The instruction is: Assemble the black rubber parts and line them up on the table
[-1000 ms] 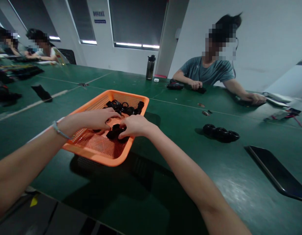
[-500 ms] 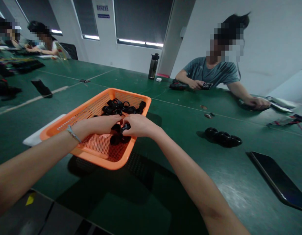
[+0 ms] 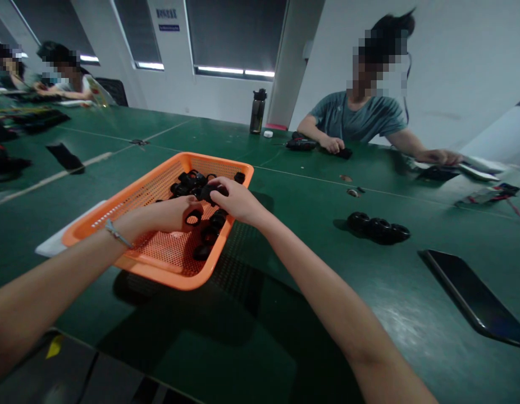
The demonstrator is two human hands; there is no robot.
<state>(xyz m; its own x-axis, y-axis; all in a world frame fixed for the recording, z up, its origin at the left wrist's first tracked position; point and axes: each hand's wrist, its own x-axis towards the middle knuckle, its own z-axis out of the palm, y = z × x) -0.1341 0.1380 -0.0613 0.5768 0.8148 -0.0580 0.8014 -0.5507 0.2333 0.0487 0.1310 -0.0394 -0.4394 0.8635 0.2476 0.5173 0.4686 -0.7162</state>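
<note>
Head view: An orange perforated plastic basket [image 3: 129,196] sits on the green table [image 3: 310,292], with its near end raised off the surface. It contains a loose pile of small black plastic rings and caps [image 3: 188,182] at the far end and several more [image 3: 207,235] near the right wall.

The left hand [image 3: 165,214] is inside the basket and pinches one black ring [image 3: 193,217] between thumb and fingers. The right hand [image 3: 237,199] reaches over the right rim, fingers closed around a black rounded cap [image 3: 211,192]. The two held parts lie close together, apart from each other, above the basket floor.

A row of joined black parts [image 3: 378,227] lies on the table well to the right, near a dark flat phone [image 3: 474,297], which the frame edge cuts off. The exact shape of the piled parts is hard to make out. A person in a grey-blue shirt [image 3: 356,120] sits across the table.
</note>
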